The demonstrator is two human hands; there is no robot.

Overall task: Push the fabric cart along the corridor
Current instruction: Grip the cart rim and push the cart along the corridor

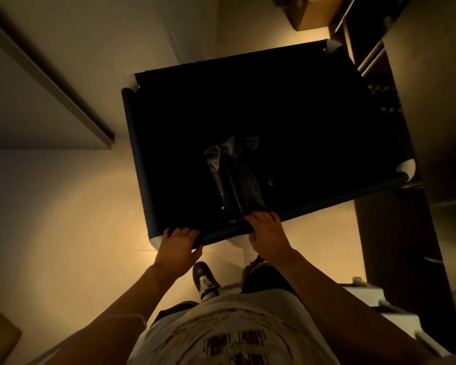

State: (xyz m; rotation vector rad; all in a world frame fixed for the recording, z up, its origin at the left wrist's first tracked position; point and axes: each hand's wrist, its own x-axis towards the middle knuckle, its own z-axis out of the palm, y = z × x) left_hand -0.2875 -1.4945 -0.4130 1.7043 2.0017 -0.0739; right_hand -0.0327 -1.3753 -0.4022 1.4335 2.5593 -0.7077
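Note:
A large black fabric cart (169, 143) with white corner pieces stands on the pale floor right in front of me, seen from above. Its inside is very dark; a shiny dark plastic bag (229, 175) lies in it near my side. My left hand (179, 243) grips the near rim close to the cart's left corner. My right hand (266, 233) grips the same rim about a hand's width to the right. Both arms are stretched forward.
A light wall with a long rail (50, 83) runs along the left. Dark shelving or a doorway (395, 233) lines the right side, close to the cart. A cardboard box (313, 14) sits ahead beyond the cart. My shoe (203, 280) is below the rim.

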